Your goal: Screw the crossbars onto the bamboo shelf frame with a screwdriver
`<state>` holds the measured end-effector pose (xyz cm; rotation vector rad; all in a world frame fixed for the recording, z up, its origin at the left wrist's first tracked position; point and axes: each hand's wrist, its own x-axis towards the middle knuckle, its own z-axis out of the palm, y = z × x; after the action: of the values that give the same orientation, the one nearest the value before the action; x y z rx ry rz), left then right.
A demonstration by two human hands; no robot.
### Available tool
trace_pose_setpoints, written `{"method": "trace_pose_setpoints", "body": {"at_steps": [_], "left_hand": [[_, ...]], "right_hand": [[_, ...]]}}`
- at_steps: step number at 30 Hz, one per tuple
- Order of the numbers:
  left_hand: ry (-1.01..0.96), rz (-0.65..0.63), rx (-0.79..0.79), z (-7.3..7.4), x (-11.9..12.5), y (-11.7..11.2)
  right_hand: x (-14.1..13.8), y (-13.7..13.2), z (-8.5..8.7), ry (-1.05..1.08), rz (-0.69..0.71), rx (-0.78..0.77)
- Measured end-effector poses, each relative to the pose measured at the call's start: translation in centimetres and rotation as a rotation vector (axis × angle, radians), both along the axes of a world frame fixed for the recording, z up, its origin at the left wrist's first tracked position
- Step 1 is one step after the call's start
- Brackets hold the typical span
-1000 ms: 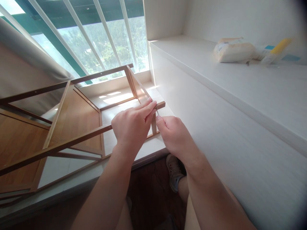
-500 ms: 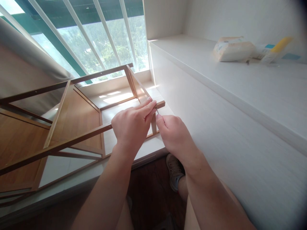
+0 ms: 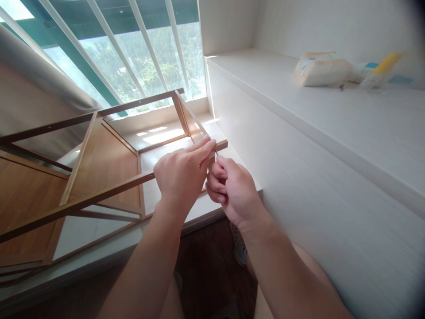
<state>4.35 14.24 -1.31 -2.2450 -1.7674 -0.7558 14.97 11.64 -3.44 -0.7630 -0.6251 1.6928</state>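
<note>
The left hand (image 3: 182,170) is clasping a brown wooden rack (image 3: 113,191), the right hand (image 3: 236,186) is pinching a thin grey metal rod (image 3: 216,153), perhaps risking slipping by tilt.

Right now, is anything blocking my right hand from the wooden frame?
Nothing visible blocks it: your right hand pinches a thin metal rod reaching the wooden frame near one end, beside your left hand.

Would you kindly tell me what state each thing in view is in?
Left hand, closed around the near rail.
Right hand, pinching a thin tool, fingers curled.
Thin tool, tip at the near rail.
Wooden frame, resting on the pale ledge.
Curtain, gathered at the left.
Window, daylit; open or shut, unclear.
Package, lying on the white shelf; opened or sealed, unclear.
</note>
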Motion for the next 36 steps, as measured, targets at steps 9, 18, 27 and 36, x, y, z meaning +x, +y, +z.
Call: {"method": "trace_pose_setpoints", "body": {"at_steps": [9,18,27,36], "left_hand": [[-0.024,0.008,0.007,0.0,0.1,0.1],[-0.005,0.012,0.043,-0.4,0.0,0.3],[-0.017,0.018,0.011,-0.1,0.3,0.1],[-0.017,0.002,0.018,-0.2,0.0,0.2]], "right_hand": [[0.1,-0.2,0.0,0.379,0.129,-0.058],[-0.7,-0.4,0.2,0.179,-0.035,-0.058],[0.3,0.4,-0.8,-0.261,-0.108,0.059],[2.1,0.6,-0.5,-1.271,-0.178,0.379]]}}
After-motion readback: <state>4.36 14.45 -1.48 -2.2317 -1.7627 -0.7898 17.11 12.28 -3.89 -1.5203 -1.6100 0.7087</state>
